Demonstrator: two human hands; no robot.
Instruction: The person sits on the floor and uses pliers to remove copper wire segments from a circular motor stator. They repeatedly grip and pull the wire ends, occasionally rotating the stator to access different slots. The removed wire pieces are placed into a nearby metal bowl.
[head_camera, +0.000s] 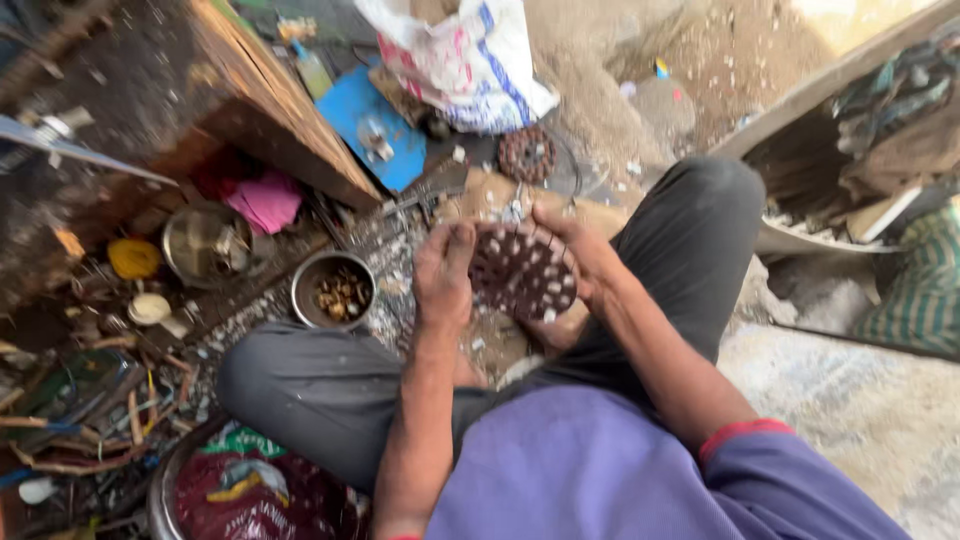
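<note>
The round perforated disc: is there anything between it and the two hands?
Nothing visible does. The left hand touches the left edge of the round perforated disc, and the right hand holds its right edge. The small metal bowl stands apart on the ground, to the left.

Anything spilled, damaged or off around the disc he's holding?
Yes. Pale chips and shavings lie scattered over the floor between the small metal bowl and the perforated round disc, which the left hand and right hand hold. A second, similar disc lies loose on the floor beyond.
</note>
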